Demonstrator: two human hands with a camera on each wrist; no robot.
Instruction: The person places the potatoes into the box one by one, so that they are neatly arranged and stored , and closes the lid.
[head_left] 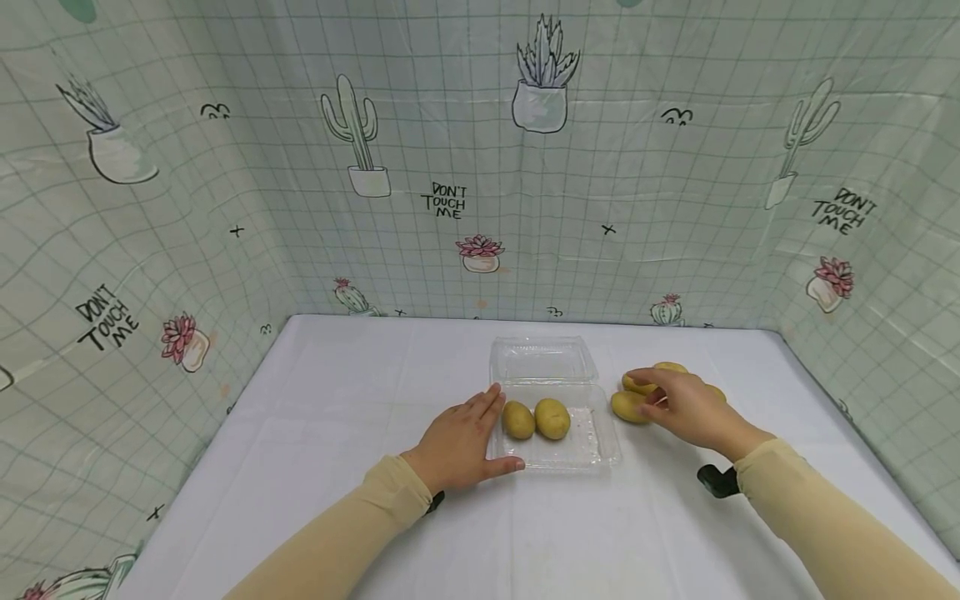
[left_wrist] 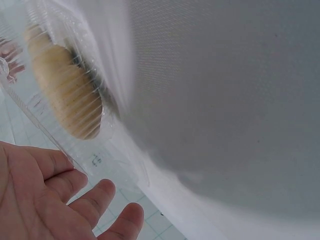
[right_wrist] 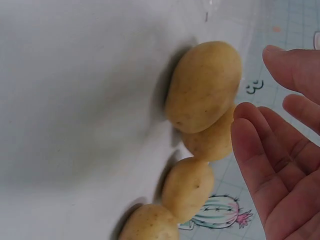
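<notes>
A clear plastic clamshell box (head_left: 585,440) lies opened out on the table, its lid (head_left: 543,362) folded back toward the far side. Two yellow potatoes (head_left: 552,419) sit side by side in its left half. My left hand (head_left: 459,442) rests against the box's left edge, thumb spread along the near side; in the left wrist view its fingers (left_wrist: 95,202) are loosely extended. To the right of the box, my right hand (head_left: 688,410) hovers over several loose potatoes (head_left: 628,407). The right wrist view has its fingers apart from the nearest potato (right_wrist: 205,87), holding nothing.
White cloth covers the table (head_left: 360,375). A patterned curtain (head_left: 405,250) with cactus drawings encloses the back and both sides. Black wrist-camera parts (head_left: 718,481) stick out below the right sleeve. The loose potatoes lie close together at the right.
</notes>
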